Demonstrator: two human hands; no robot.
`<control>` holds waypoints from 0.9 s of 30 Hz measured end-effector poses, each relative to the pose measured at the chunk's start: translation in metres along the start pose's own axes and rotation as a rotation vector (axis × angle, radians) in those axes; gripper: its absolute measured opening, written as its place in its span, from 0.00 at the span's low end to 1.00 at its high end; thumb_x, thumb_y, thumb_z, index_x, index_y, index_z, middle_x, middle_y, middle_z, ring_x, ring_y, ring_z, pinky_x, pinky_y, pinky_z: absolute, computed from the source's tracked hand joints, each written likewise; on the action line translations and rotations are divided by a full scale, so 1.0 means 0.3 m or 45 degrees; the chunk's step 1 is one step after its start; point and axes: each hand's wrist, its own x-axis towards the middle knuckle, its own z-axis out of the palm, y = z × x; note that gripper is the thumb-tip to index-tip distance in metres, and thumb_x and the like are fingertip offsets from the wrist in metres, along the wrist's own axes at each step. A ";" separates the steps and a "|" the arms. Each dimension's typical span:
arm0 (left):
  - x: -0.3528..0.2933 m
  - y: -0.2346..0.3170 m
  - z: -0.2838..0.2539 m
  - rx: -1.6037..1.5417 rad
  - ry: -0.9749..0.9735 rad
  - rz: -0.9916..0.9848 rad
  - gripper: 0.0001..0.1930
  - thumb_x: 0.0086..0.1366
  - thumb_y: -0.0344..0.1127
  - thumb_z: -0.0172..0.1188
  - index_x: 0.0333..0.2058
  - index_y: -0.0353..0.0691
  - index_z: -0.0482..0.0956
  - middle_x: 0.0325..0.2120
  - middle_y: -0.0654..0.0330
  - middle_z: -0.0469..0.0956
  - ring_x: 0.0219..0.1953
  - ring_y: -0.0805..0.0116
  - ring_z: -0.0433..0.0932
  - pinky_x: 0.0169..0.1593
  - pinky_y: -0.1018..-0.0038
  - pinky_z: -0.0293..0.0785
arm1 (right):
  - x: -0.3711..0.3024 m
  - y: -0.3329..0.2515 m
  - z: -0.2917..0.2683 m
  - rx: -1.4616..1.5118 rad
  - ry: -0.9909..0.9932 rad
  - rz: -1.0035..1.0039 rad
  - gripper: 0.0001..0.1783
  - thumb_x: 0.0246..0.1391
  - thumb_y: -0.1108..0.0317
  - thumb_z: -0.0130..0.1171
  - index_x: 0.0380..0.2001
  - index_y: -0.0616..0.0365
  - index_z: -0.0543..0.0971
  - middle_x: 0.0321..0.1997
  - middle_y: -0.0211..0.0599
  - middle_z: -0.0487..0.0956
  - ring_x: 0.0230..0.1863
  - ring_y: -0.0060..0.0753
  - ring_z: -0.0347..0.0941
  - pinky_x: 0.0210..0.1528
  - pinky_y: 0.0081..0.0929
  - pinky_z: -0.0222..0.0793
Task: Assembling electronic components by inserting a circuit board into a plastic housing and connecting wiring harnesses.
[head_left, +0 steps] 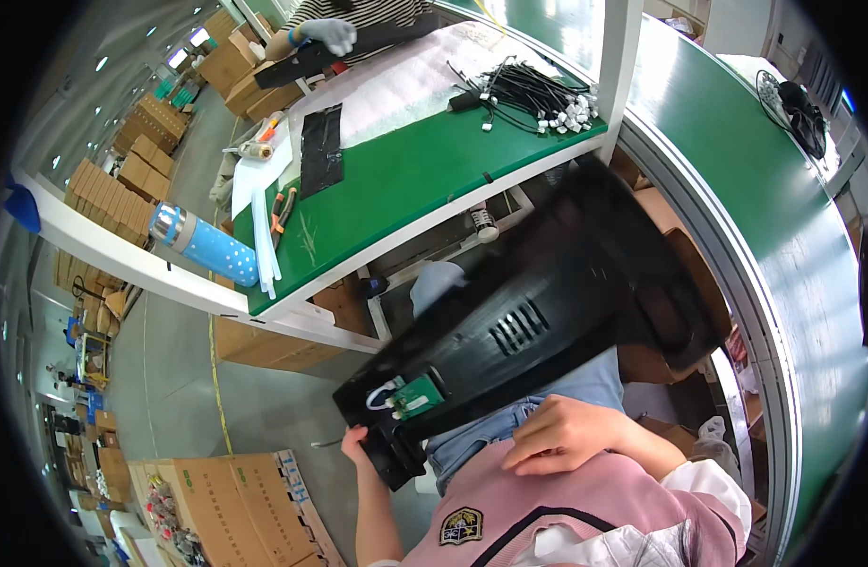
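Note:
A long black plastic housing (566,302) lies slanted across my lap, its wide end up at the right. Slots are cut through its middle. Near its narrow end sits a green circuit board (419,396) with white wires beside it. My left hand (358,446) grips the edge of that narrow end, its other fingers hidden behind the plastic. A short thin cable end (326,443) sticks out just left of those fingers. My right hand (558,437) is in front of my chest, below the housing, fingers loosely bent and apart, with nothing visible in it.
A green-topped workbench (377,208) ahead carries a blue bottle (207,248), pliers (283,210), black tape strips (321,151) and a bundle of black cables (524,93). Across it, a gloved co-worker's hand (332,35) rests on another black part. A green conveyor (736,161) runs at right; cardboard (235,506) lies lower left.

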 end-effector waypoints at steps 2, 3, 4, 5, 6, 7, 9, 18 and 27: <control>-0.021 0.042 -0.019 -0.168 -0.348 0.048 0.25 0.46 0.34 0.53 0.46 0.35 0.78 0.40 0.52 0.80 0.46 0.51 0.80 0.53 0.59 0.78 | 0.016 -0.016 -0.015 0.040 -0.065 0.004 0.05 0.52 0.73 0.65 0.33 0.60 0.83 0.24 0.36 0.78 0.23 0.37 0.75 0.24 0.31 0.69; -0.015 0.071 -0.017 -0.339 -0.702 0.105 0.24 0.47 0.34 0.53 0.45 0.35 0.78 0.40 0.52 0.81 0.47 0.52 0.80 0.52 0.59 0.78 | 0.034 -0.016 -0.029 0.073 -0.133 -0.001 0.05 0.53 0.73 0.65 0.33 0.60 0.83 0.24 0.36 0.78 0.23 0.37 0.76 0.24 0.30 0.69; -0.014 0.100 0.045 -0.513 -1.070 0.143 0.23 0.48 0.35 0.53 0.44 0.36 0.79 0.40 0.52 0.81 0.48 0.52 0.80 0.51 0.60 0.78 | 0.042 -0.019 -0.039 0.093 -0.188 0.007 0.04 0.53 0.74 0.65 0.34 0.60 0.83 0.25 0.36 0.79 0.23 0.37 0.76 0.24 0.30 0.69; -0.023 0.121 0.113 -0.511 -1.086 0.123 0.23 0.48 0.35 0.53 0.44 0.36 0.79 0.40 0.52 0.81 0.48 0.52 0.80 0.51 0.60 0.78 | 0.043 -0.020 -0.043 0.080 -0.170 0.016 0.04 0.53 0.74 0.65 0.34 0.60 0.83 0.25 0.36 0.79 0.23 0.37 0.76 0.24 0.30 0.69; -0.083 0.177 0.273 -0.373 -0.562 0.046 0.21 0.49 0.36 0.53 0.43 0.36 0.79 0.40 0.52 0.81 0.47 0.53 0.80 0.51 0.60 0.78 | 0.043 -0.012 -0.046 -0.013 -0.150 0.035 0.04 0.53 0.74 0.64 0.34 0.60 0.83 0.26 0.36 0.79 0.24 0.37 0.76 0.24 0.30 0.69; -0.105 0.209 0.375 -0.218 -0.035 -0.017 0.20 0.50 0.37 0.53 0.42 0.36 0.79 0.40 0.51 0.81 0.46 0.53 0.81 0.51 0.60 0.77 | 0.040 0.007 -0.048 -0.099 -0.132 0.045 0.04 0.53 0.74 0.64 0.34 0.60 0.83 0.26 0.36 0.80 0.24 0.38 0.76 0.25 0.31 0.69; -0.036 0.227 0.422 -0.175 -0.069 0.001 0.20 0.51 0.38 0.53 0.42 0.35 0.79 0.40 0.51 0.81 0.46 0.53 0.81 0.51 0.60 0.77 | 0.023 0.027 -0.049 -0.198 -0.096 0.059 0.04 0.53 0.74 0.64 0.34 0.60 0.83 0.27 0.36 0.81 0.24 0.38 0.77 0.25 0.31 0.69; 0.002 0.381 0.593 -0.170 0.153 0.233 0.05 0.53 0.36 0.62 0.29 0.45 0.79 0.27 0.62 0.78 0.34 0.64 0.78 0.44 0.67 0.74 | -0.068 0.102 -0.028 -0.349 0.077 0.477 0.04 0.47 0.76 0.66 0.30 0.61 0.84 0.24 0.40 0.80 0.22 0.38 0.77 0.25 0.31 0.71; 0.058 0.398 0.662 -0.140 0.127 0.262 0.13 0.60 0.45 0.63 0.39 0.45 0.80 0.32 0.66 0.81 0.36 0.73 0.80 0.42 0.69 0.76 | 0.074 0.166 -0.037 -0.353 -0.036 0.529 0.05 0.44 0.79 0.65 0.28 0.61 0.84 0.20 0.39 0.78 0.17 0.30 0.72 0.20 0.25 0.64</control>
